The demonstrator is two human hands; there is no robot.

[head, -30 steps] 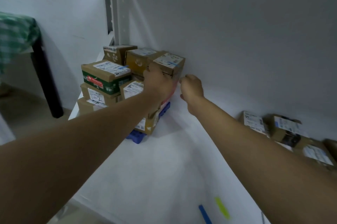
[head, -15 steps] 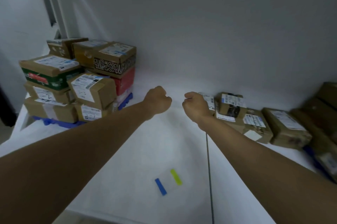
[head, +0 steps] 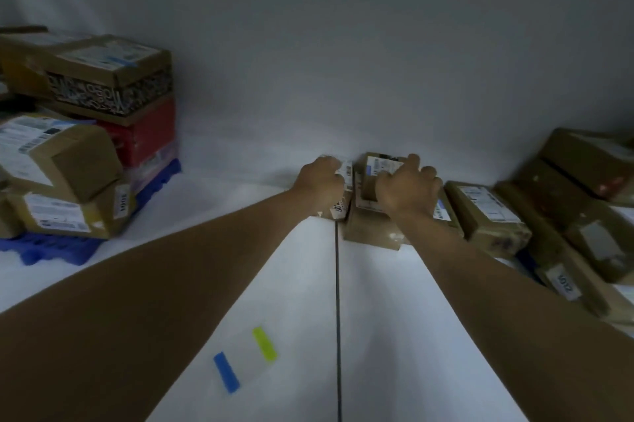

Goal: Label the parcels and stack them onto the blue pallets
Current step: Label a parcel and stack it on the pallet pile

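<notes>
Both my arms reach across the white table to parcels against the back wall. My left hand (head: 320, 183) curls round a small labelled parcel (head: 344, 195), which it mostly hides. My right hand (head: 406, 186) grips a small brown box with a white label (head: 379, 165) that sits on top of a larger flat box (head: 368, 231). At the far left, a stack of labelled cardboard parcels (head: 85, 147) stands on a blue pallet (head: 51, 246).
More brown parcels (head: 487, 215) lie in a row and pile at the right. A blue strip (head: 226, 372) and a yellow-green strip (head: 265, 343) lie on the white table (head: 291, 335) near me. A dark seam (head: 338, 318) runs down the table.
Both hands left the stack on the pallet, crossed the table to the right, and now hold two small parcels by the back wall. The view swung right.
</notes>
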